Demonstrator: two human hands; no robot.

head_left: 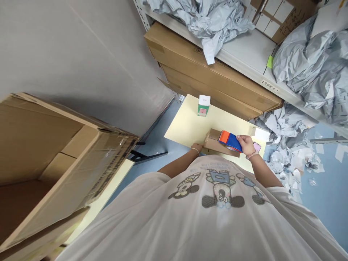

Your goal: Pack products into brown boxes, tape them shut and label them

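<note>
On the pale yellow table (182,123) in front of me sits a small open cardboard box (214,145). My left hand (197,146) is closed at the box's left end, its fingers partly hidden. My right hand (246,144) grips a flat blue and orange item (233,142), which looks like a small spiral-bound notepad, with the thumb on top. That item is over the box's open top. Something clear and shiny shows just under it, too small to make out.
A green and white carton (203,106) stands further back on the table. Beside my right wrist lie a phone (257,146) and a white box (261,134). A shelf (244,47) holds grey plastic bags (307,69). At left is a large open carton (108,159).
</note>
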